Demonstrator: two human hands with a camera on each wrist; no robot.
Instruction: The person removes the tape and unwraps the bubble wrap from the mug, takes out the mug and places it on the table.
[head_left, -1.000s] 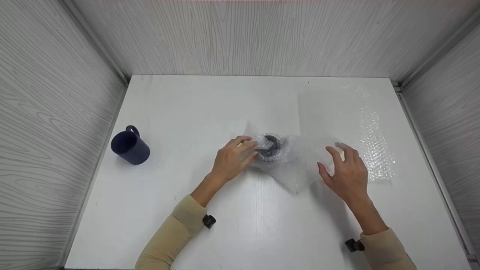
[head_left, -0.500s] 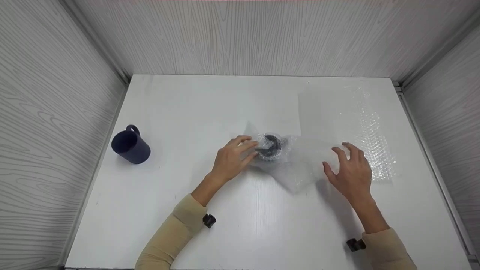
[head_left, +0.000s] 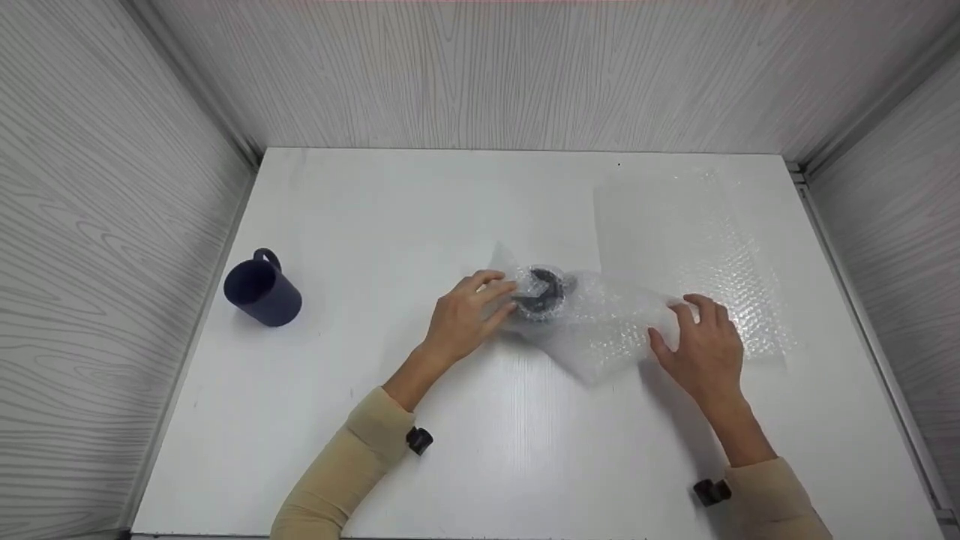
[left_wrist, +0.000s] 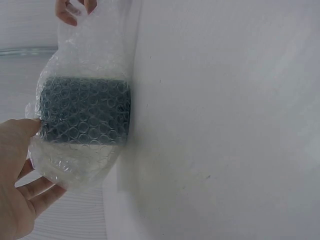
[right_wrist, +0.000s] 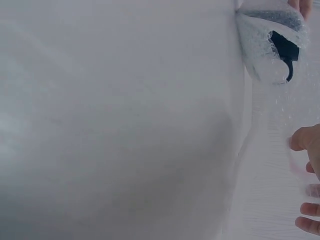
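Observation:
A dark mug (head_left: 553, 291) stands near the middle of the table inside a sheet of bubble wrap (head_left: 600, 322). Its handle (right_wrist: 290, 70) shows through the wrap in the right wrist view. My left hand (head_left: 463, 319) holds the wrapped mug from the left, thumb and fingers bent about the plastic. In the left wrist view, bubbles cover the mug's dark side (left_wrist: 85, 110). To the right, my right hand (head_left: 701, 345) is at the loose end of the wrap, fingers spread and lightly bent. One of its fingertips (right_wrist: 313, 190) shows through the plastic.
A dark blue mug (head_left: 264, 294) stands at the left of the table, handle toward the back. Another flat sheet of bubble wrap (head_left: 739, 277) lies at the right, partly behind the right hand. Grey wood-grain walls (head_left: 480, 75) enclose the table at the back and sides.
My right hand has shifted slightly right, then a little toward me. The loose end of the wrap now stretches up to its fingers, with bubbles catching the light. The left hand has stayed put.

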